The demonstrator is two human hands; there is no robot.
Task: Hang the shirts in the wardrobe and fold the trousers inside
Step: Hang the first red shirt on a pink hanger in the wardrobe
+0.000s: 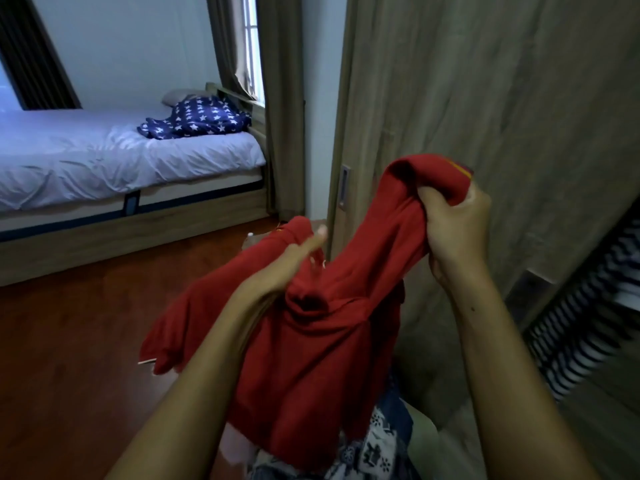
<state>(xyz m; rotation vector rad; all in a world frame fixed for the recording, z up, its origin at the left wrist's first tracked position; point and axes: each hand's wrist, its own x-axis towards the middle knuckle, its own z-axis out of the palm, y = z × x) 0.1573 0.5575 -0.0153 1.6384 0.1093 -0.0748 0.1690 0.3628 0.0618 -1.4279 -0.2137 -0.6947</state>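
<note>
I hold a red shirt (322,348) bunched up in front of me, above the floor. My left hand (287,265) grips the cloth near its middle, thumb pointing up. Higher and to the right, my right hand (457,223) clutches another fold of the same shirt near a yellow-trimmed edge. The wardrobe (485,116) with its wood-grain sliding door stands right behind the shirt. A black-and-white striped garment (595,323) hangs at the far right.
A bed (104,161) with a pale sheet stands at the left, with a navy star-print cloth (197,121) on it. Patterned blue-and-white clothes (374,448) lie below the shirt. Brown wooden floor (76,358) spreads at the lower left.
</note>
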